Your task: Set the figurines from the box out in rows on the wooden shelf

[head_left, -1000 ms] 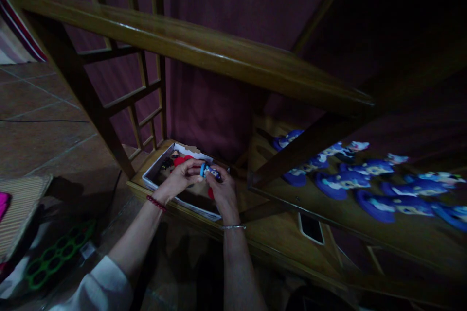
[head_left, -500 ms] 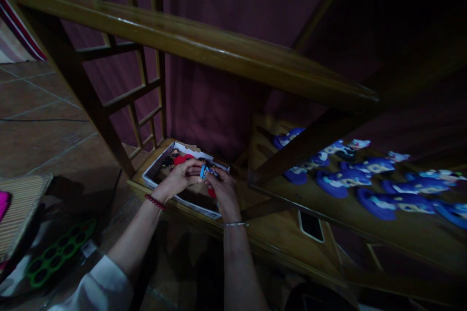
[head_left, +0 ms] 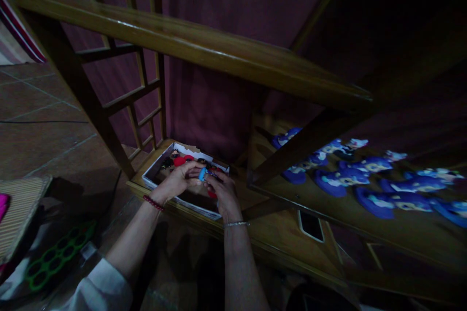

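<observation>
Over a shallow white cardboard box [head_left: 149,180], both hands hold one small blue figurine [head_left: 202,174]. My left hand [head_left: 179,181], with a red bead bracelet at the wrist, pinches its light-blue base. The fingers of my right hand [head_left: 223,188] close on its other end, which is dark and mostly hidden; a silver bracelet circles that wrist. Inside the box lie several small figures with red parts [head_left: 179,161] and black parts [head_left: 167,162], partly covered by my hands.
Rows of blue-purple figurines [head_left: 343,177] stand on the raised wooden shelf at right. A phone [head_left: 311,226] lies on the lower board. A wooden rail [head_left: 182,48] crosses above my hands. At left are a woven-topped stool [head_left: 25,204] and a green tray with round holes [head_left: 54,255].
The blue figurine has turned slightly between my fingers and its base shows at another angle. Both hands stay over the box, nearly in the same place.
</observation>
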